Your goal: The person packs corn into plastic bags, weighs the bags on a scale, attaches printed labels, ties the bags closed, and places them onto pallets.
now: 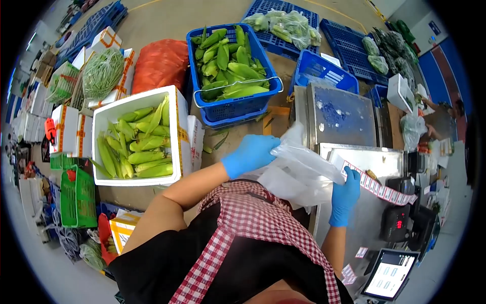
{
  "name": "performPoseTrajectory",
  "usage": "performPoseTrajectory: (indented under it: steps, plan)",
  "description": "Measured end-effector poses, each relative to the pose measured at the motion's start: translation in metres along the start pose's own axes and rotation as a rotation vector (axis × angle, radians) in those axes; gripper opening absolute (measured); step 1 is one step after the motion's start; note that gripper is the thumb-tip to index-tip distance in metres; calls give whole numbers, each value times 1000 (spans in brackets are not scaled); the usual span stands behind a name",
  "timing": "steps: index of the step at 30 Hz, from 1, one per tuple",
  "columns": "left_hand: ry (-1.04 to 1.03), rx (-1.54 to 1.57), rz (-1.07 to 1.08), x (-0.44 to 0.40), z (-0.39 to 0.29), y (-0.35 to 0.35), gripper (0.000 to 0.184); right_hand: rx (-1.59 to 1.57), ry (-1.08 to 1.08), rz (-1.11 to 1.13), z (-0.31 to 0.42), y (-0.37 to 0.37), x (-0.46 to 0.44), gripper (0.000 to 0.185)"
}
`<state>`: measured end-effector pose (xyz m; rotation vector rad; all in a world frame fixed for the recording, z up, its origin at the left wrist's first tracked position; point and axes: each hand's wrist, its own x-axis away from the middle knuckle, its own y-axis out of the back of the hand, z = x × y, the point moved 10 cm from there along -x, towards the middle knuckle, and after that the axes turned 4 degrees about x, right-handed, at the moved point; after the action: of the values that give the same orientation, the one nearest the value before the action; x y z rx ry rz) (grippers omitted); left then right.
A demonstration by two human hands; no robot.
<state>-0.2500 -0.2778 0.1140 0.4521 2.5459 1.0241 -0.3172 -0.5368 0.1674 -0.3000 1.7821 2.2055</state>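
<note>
My left hand (253, 154), in a blue glove, is closed on one edge of a clear plastic bag (309, 164). The bag stretches across to my right hand (346, 195), also gloved in blue, whose fingers close on its other side. A strip of printed labels (379, 190) runs out from beside my right fingertips over the metal scale (362, 152); whether these fingers also grip it I cannot tell. Left of my hands stands a white foam box (177, 137) with corn cobs (147, 144) in green husks. Beyond it, more corn (228, 66) fills a blue crate (235, 109).
A weighing display (397, 223) and a touchscreen (390, 273) stand at the right. A red sack (161, 66), a bag of green beans (104, 73) and a green crate (77, 197) lie leftward. Blue pallets (349, 48) with bagged vegetables are behind. Another person's arm (435, 116) shows far right.
</note>
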Motion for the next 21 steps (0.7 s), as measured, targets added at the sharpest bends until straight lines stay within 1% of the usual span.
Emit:
performPoseTrajectory:
  steps: [1,2,4,5,6,7,8,9,10,12,13,15,16,17,18,19,20,21]
  plan:
    - [-25,-75,-135,3,-8,19,24,72,20,-157,-13,-10,2,40]
    - [-46,-148,-263,9,-18,38,22,5,-10,-231,-23,-21,-1,38]
    - [-157,-137,-592,19,-35,95,21,-134,-70,-375,-34,-48,-19,33]
    - [-163,-201,-691,24,-34,113,24,-559,-306,-209,-62,-102,-28,31]
    - [-39,-223,-671,23,-15,120,22,-974,-537,-21,-71,-156,-35,30]
    - [82,-243,-651,22,8,125,20,-1179,-718,116,-46,-178,-41,31]
    - [199,-259,-628,24,35,130,18,-1164,-679,237,-33,-201,-51,31]
    - [346,-279,-512,28,81,125,18,-1143,-631,355,-20,-223,-60,32]
    - [491,-296,-394,36,128,123,20,-827,-570,496,0,-219,-75,34]
    - [731,-332,-223,52,185,134,25,-574,-153,578,50,-213,-121,33]
    - [732,-300,-265,49,201,151,26,-442,42,609,76,-212,-139,33]
    - [735,-222,-351,24,239,183,26,-477,40,711,104,-221,-198,30]
    - [668,-159,-524,-3,229,220,27,-526,88,534,116,-212,-251,30]
    - [532,-197,-718,-31,224,261,29,-525,199,240,133,-183,-310,31]
    - [420,-230,-925,-53,208,309,29,-544,178,6,164,-122,-352,33]
    - [367,-326,-1192,-62,197,354,25,-490,192,-284,180,-73,-387,32]
    - [10,-760,-1451,-69,140,387,18,-407,173,-576,195,-26,-414,32]
    - [-160,-440,-1635,-63,136,424,13,-854,429,-810,212,22,-428,31]
